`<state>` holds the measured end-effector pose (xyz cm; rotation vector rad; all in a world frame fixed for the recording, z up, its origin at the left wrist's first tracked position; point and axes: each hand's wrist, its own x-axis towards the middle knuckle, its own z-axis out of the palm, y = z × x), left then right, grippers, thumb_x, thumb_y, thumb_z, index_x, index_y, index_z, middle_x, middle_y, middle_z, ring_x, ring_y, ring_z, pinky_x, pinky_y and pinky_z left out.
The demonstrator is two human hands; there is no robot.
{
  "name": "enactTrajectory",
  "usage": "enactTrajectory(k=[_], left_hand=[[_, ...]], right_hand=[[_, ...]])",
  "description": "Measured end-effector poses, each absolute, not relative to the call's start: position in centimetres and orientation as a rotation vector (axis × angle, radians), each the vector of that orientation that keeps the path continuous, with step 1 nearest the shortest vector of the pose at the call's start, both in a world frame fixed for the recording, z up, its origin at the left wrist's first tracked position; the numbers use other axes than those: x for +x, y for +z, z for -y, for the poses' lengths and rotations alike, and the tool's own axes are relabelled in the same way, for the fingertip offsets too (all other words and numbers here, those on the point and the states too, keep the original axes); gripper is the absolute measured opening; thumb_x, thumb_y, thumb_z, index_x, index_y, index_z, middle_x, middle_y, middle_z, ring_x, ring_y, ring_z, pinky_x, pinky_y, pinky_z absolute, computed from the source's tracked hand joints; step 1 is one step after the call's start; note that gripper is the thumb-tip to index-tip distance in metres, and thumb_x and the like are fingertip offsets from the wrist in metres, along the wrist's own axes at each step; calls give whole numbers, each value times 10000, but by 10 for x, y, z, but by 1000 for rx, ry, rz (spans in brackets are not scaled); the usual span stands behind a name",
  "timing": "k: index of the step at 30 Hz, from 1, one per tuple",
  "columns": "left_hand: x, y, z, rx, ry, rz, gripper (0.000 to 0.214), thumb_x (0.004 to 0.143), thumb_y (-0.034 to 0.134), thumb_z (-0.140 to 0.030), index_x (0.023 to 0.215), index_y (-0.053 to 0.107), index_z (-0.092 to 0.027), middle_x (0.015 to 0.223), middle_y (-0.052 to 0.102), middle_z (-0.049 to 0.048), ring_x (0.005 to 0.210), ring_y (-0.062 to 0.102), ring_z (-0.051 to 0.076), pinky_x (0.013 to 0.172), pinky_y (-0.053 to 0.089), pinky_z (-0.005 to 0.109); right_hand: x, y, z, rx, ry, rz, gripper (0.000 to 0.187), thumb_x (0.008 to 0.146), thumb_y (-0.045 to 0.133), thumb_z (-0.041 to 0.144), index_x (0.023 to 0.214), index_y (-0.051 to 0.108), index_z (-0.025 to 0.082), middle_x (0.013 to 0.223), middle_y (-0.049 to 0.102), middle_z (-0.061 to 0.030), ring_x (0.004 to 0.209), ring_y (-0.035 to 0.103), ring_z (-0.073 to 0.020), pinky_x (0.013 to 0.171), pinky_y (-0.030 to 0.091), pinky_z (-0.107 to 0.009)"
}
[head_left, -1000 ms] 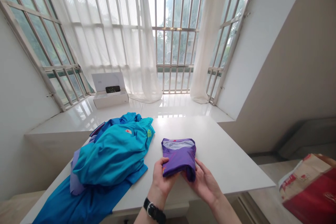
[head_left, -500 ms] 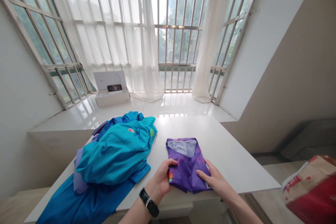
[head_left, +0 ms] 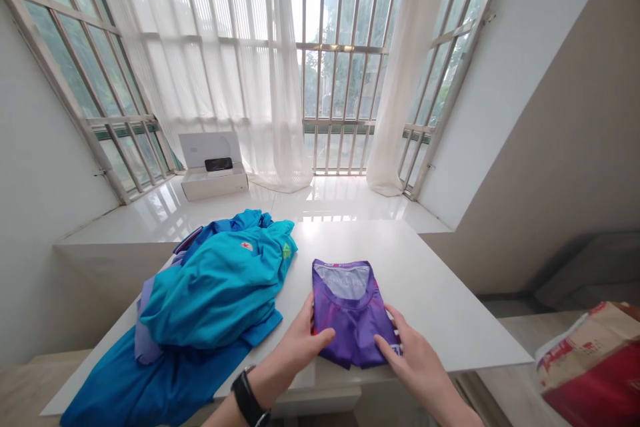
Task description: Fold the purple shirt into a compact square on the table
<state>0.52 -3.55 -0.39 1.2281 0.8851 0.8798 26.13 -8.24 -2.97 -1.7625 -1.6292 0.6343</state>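
Observation:
A folded purple shirt (head_left: pixel 350 307) lies flat near the front edge of the white table (head_left: pixel 440 307), its collar facing the window. My left hand (head_left: pixel 303 341), with a black watch on the wrist, rests against the shirt's left edge, fingers stretched along it and thumb on the cloth. My right hand (head_left: pixel 413 353) lies on the shirt's lower right corner, fingers spread flat. Neither hand grips anything.
A heap of teal and blue garments (head_left: pixel 210 293) covers the table's left half and hangs over the front edge. A white open box with a phone (head_left: pixel 213 173) sits on the glossy window ledge. A red and brown paper bag (head_left: pixel 595 367) stands at the lower right.
The purple shirt was lifted and folded in both hands a second ago; now it lies flat on the table with my hands flattened on its sides.

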Motion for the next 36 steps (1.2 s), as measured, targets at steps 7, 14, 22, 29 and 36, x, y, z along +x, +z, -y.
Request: enactTrajectory(k=[7,14,22,29,36], left_hand=[[-24,-5,44,1961,554,-1170,642,909,572,-368,1495,413,-158,1646,172,171,1512,182,318,1225,206,491],[-11,-4,66,2379,514,-1184,719,797,706,-205,1468,448,-219,1610,292,151,1478,251,371,1178,311,568],[4,0,54,2528,672,-1134,297,892,611,-104,1160,604,-233,1051,721,36,935,683,242,827,587,407],[1,-2,57,2828,583,-933,280,900,455,6,1023,595,-203,1433,540,107,1116,646,240,876,576,351],[1,5,69,2734,565,-928,277,849,713,-227,1103,602,-211,1361,595,71,1184,582,276,1008,521,421]], right_hand=[[268,-25,83,-1779,323,1858,552,949,456,533,1368,556,189,1465,528,-155,1348,515,-290,1096,476,-468],[254,-35,102,-1439,49,2101,517,896,638,403,1387,541,268,1474,523,-121,1351,506,-300,1068,510,-462],[238,-23,96,-1246,-27,2011,203,956,536,177,1107,652,248,1018,729,-61,930,717,-181,817,613,-289],[232,-24,100,-1206,-95,2045,272,929,445,77,942,655,249,1190,690,-78,1095,680,-184,894,593,-293],[239,-36,112,-1282,-205,2159,245,861,610,201,1094,673,244,1169,706,-106,1039,697,-246,864,607,-351]])
